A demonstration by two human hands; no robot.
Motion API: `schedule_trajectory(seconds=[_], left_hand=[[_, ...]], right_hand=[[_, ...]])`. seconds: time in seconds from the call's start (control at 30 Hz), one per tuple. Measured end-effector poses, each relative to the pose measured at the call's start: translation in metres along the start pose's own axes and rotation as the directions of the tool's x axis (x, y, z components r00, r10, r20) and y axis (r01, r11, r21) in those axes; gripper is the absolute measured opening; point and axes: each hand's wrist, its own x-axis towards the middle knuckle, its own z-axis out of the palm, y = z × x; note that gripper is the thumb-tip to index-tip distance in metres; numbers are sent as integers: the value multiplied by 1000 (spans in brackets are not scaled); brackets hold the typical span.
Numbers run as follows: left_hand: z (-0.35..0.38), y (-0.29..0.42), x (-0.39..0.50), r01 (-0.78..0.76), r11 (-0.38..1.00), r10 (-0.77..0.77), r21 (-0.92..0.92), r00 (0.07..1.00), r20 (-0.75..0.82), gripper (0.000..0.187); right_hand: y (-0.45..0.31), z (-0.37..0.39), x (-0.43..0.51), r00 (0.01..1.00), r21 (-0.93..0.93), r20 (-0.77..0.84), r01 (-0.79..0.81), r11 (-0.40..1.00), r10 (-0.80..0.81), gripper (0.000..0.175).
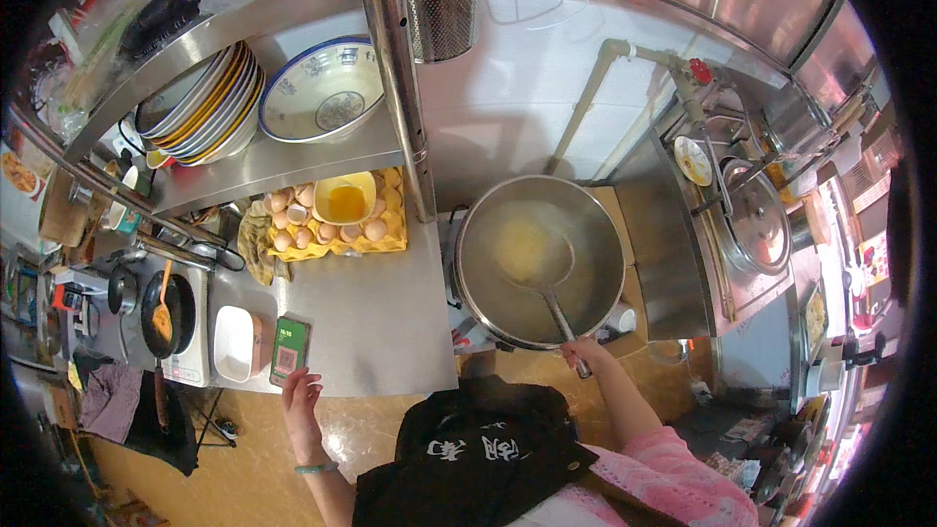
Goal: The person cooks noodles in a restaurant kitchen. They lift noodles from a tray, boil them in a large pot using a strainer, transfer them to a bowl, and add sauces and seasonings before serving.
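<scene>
My right hand [588, 353] grips the metal handle of a round strainer [562, 315]. Its bowl lies in the cloudy liquid of a large steel pot [468, 293], and its mesh is too blurred to make out. Beneath the surface, at the strainer's bowl, shows a pale yellow mass [525, 238], perhaps noodles. My left hand [300, 389] is empty with fingers loosely bent, at the front edge of the steel table. Just beyond its fingertips lies a phone [290, 344] with a lit screen; whether they touch is unclear.
A white container [236, 344] stands left of the phone, near a frying pan [165, 315] with an orange spatula. Behind are an egg tray [337, 252] bearing a bowl of yellow liquid, and a shelf [293, 165] with stacked plates. A steel counter [662, 249] with a lidded pot stands right.
</scene>
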Motion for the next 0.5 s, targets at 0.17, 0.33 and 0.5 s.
schedule_trajectory(seconds=[0.17,0.33,0.5], left_hand=[[-12,-5,-9,-4,999,3,-39,1000,-21,21],[-18,-3,-13,-13,999,11,-33,998,-60,21],[-16,-1,-13,-7,999,5,-34,998,-66,21]], right_hand=[[-16,35,20,949,-407,-281,15,913,-140,15],[-27,63,26,976,-155,-164,121,980,-147,14],[-6,54,-19,977,-100,-124,162,982,-174,10]])
